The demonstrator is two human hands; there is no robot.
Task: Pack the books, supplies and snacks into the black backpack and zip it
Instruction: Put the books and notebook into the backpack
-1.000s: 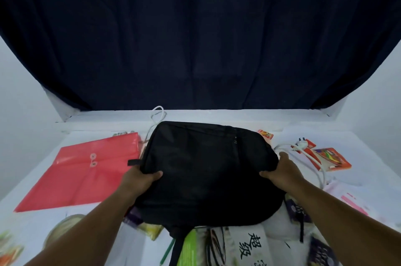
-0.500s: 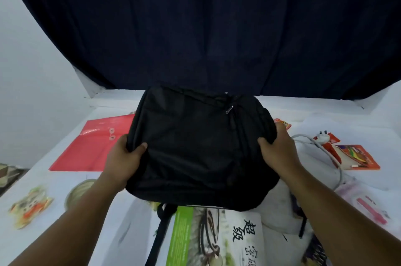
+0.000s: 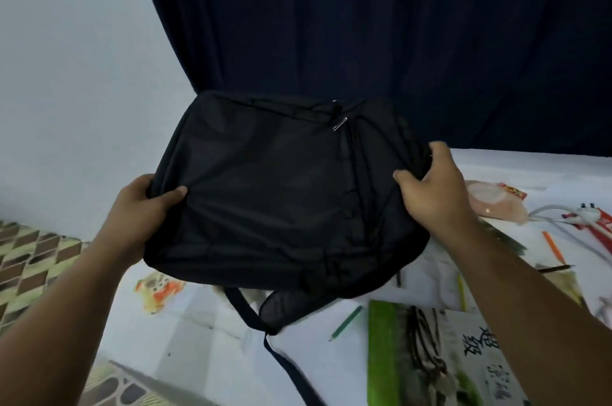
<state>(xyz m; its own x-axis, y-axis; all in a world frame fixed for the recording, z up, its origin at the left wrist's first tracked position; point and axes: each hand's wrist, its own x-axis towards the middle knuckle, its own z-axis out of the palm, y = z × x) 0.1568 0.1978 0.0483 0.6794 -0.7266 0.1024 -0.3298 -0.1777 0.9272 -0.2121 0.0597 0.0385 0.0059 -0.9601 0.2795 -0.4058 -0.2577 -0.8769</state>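
While both the left hand (image 3: 142,203) and right hand (image 3: 433,187) grip the flat, seemingly empty backpack (image 3: 281,193) aloft, book (image 3: 440,359), pencils (image 3: 346,323) and snacks (image 3: 159,291) lie unpacked on the tabletop (image 3: 205,349).

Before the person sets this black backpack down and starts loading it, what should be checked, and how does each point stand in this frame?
1. Left hand grips the black fabric backpack: ok.
2. Right hand grips the opposite edge: ok.
3. Backpack clear of the white table: ok, held up.
4. Main zip open for loading: cannot tell; only the silver zipper pull shows.
5. Dangling black strap free of items: ok.
6. Items within reach: ok; green-spined book and green pencil lie nearby.
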